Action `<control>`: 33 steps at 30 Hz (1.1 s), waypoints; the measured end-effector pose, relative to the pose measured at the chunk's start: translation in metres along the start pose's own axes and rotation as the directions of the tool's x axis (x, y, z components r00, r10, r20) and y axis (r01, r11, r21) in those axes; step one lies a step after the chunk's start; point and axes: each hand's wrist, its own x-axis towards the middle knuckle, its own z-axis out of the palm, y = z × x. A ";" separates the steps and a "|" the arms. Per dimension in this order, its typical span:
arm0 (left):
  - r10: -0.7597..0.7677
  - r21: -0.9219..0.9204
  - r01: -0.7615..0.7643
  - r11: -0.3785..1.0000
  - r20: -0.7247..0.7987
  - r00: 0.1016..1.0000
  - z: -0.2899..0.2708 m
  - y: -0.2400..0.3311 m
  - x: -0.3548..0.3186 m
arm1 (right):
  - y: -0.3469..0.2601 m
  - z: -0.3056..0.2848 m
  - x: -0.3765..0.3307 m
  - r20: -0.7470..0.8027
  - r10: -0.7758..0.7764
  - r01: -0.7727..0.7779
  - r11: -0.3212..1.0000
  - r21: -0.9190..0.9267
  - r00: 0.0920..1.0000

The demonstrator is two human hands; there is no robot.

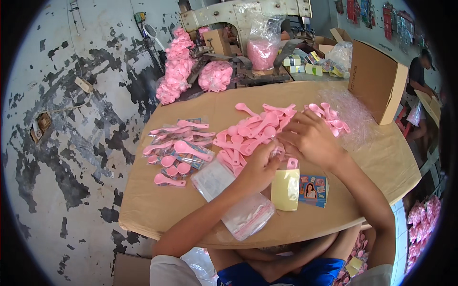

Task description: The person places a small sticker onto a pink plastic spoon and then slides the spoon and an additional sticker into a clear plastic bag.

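Note:
My left hand (262, 164) and my right hand (312, 138) meet over the middle of the table. The fingers of both are closed around a small clear plastic bag (278, 150) with something pink showing through; the fingers partly cover it. Just beneath them are a pale yellow card (285, 190) and a pink spoon handle (292, 163). Beside these sits a stack of blue printed cards (313, 190). Loose pink spoons (257, 126) are heaped beyond my hands. Under my left forearm lies a stack of clear plastic bags (248, 217).
Bagged pink spoons with cards (179, 148) lie on the table's left. An upright cardboard box (377, 81) and crumpled clear plastic (350, 114) stand at the right. Bulging bags of pink spoons (176, 66) are behind. Another person (420, 90) works at the far right.

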 end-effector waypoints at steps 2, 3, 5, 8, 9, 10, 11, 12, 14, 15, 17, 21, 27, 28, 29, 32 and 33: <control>0.121 0.111 -0.112 0.987 -0.080 0.989 0.006 -0.015 -0.005 | 0.003 0.004 0.000 0.061 -0.102 0.105 0.994 -0.044 0.993; 0.240 0.215 -0.209 0.954 -0.131 0.962 0.006 -0.023 -0.005 | 0.000 0.001 0.002 0.053 -0.115 0.117 0.992 -0.042 0.992; 0.353 0.214 -0.335 0.918 -0.052 0.934 0.010 0.015 -0.004 | 0.004 -0.003 -0.006 0.105 -0.047 0.048 0.999 -0.006 0.993; 0.080 0.158 -0.084 0.984 0.033 0.996 0.011 0.028 -0.014 | 0.011 -0.005 -0.008 0.060 0.024 -0.028 0.997 0.066 0.998; 0.066 0.149 -0.072 0.986 0.045 0.997 0.010 0.025 -0.014 | 0.013 -0.009 -0.009 0.027 0.071 -0.074 0.988 0.133 0.997; 0.100 0.133 -0.102 0.986 0.021 0.995 0.005 0.022 -0.012 | 0.014 -0.015 -0.007 0.053 0.105 -0.114 0.973 0.199 0.993; 0.136 0.123 -0.135 0.983 -0.004 0.991 0.002 0.020 -0.008 | 0.017 -0.022 -0.006 0.056 0.116 -0.125 0.972 0.201 0.992; 0.229 0.082 -0.226 0.971 -0.038 0.973 0.002 0.011 -0.004 | 0.020 -0.027 -0.006 0.033 0.265 -0.252 0.862 0.440 0.964; 0.081 -0.209 -0.098 0.973 -0.087 0.993 0.009 0.031 -0.004 | 0.041 -0.045 -0.006 0.061 0.450 -0.323 0.535 0.780 0.891; -0.080 -0.481 0.020 0.876 -0.103 0.992 0.010 0.038 -0.004 | 0.061 -0.055 -0.011 0.079 0.484 -0.284 0.368 0.885 0.872; -0.133 -0.520 0.098 0.849 -0.031 0.991 0.009 0.043 -0.001 | 0.108 -0.070 -0.039 0.243 0.420 -0.322 0.126 0.938 0.874; -0.247 -0.625 0.234 0.745 0.068 0.967 0.011 0.033 0.008 | 0.177 -0.032 -0.139 0.065 0.372 -0.276 0.783 -0.557 0.926; -0.254 -0.666 0.233 0.709 0.068 0.965 0.002 0.031 -0.002 | 0.106 -0.047 -0.064 0.241 0.624 -0.628 0.526 0.574 0.743; -0.224 -0.644 0.195 0.740 0.037 0.974 0.004 0.033 -0.004 | 0.068 -0.051 -0.048 0.436 0.535 -0.676 0.417 0.608 0.723; -0.203 -0.613 0.155 0.775 -0.009 0.979 0.002 0.034 -0.007 | 0.038 -0.037 -0.037 0.494 0.409 -0.636 0.376 0.674 0.767; -0.203 -0.599 0.175 0.781 0.021 0.979 0.008 0.038 -0.004 | -0.001 -0.018 -0.037 0.531 0.309 -0.610 0.292 0.737 0.789; -0.222 -0.603 0.187 0.776 0.017 0.975 0.007 0.037 -0.003 | -0.003 -0.010 -0.038 0.521 0.312 -0.598 0.252 0.761 0.795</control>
